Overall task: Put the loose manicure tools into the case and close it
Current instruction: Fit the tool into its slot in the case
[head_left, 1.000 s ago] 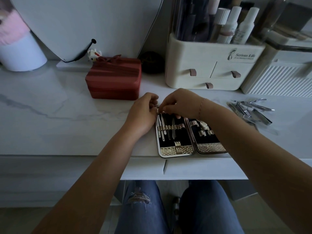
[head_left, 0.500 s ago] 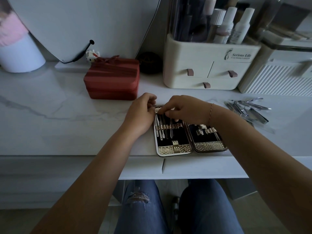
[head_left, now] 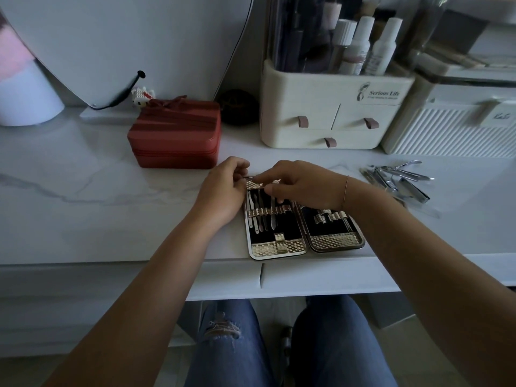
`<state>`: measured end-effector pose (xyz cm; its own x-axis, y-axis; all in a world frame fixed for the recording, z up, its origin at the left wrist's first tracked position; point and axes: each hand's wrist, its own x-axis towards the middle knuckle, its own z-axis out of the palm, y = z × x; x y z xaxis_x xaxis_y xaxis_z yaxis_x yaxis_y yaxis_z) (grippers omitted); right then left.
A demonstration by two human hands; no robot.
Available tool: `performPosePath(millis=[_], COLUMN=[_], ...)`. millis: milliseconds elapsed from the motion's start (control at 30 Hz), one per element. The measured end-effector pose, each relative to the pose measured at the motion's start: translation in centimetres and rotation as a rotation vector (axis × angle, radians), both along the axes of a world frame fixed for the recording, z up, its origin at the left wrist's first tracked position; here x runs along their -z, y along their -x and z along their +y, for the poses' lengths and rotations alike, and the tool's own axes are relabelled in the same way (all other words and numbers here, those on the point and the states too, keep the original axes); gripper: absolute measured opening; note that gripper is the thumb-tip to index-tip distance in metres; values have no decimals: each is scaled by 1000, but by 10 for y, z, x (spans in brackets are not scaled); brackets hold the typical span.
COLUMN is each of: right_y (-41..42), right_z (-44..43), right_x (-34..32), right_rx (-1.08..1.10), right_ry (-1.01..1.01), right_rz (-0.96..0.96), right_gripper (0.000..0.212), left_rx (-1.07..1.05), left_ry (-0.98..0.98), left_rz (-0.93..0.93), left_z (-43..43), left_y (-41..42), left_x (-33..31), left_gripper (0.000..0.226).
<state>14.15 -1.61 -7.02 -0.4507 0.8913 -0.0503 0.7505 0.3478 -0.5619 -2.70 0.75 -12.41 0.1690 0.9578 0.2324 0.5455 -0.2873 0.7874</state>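
As the fingers (head_left: 275,187) of your right hand (head_left: 301,185) curl down over the far end of the case's left half, their tips pinch the top of a slim steel tool (head_left: 273,219). That tool stands upright under the gold strap, in a row with several other thin tools. A thin bracelet (head_left: 345,191) circles your right wrist.

Your left hand (head_left: 223,191) sits against the far left corner of the case with its fingers curled. The fingertips are hidden behind the hand, so it is not clear whether they grip the edge.

The manicure case (head_left: 335,241) lies open and flat at the near edge of the white marble desk (head_left: 83,205), right in front of you. Its lining is black, with gold textured pockets, and most loops in the right half are bare.

The loose manicure tools (head_left: 399,180), nail clippers among them, lie in a heap on the desk to the right of the case, apart from it.

Behind them stand a red zipped box (head_left: 176,135), a cream drawer organiser (head_left: 329,118) holding bottles, and a ribbed white box (head_left: 452,129).
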Motion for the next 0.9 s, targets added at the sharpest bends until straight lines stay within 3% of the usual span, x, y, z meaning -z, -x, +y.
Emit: performPosePath(millis=[100, 167, 267, 400, 900], right_y=[-19, -47, -104, -163, -180], right_z=[-7, -16, -41, -77, -71], right_x=[-2, -2, 6, 22, 37], right_rx=[164, 331, 612, 852, 855], right_ry=[-63, -179, -336, -393, -312], right_rz=[237, 290, 257, 143, -47], right_gripper=[31, 27, 20, 14, 12], left_rx=[12, 15, 5, 1, -22], left_ry=[-3, -12, -39, -53, -36], left_rz=[1, 11, 39, 34, 21], left_z=[0, 1, 3, 6, 3], left_y=[1, 1, 1, 0, -4], left_x=[1, 3, 6, 8, 7], left_gripper=[31, 31, 30, 29, 25])
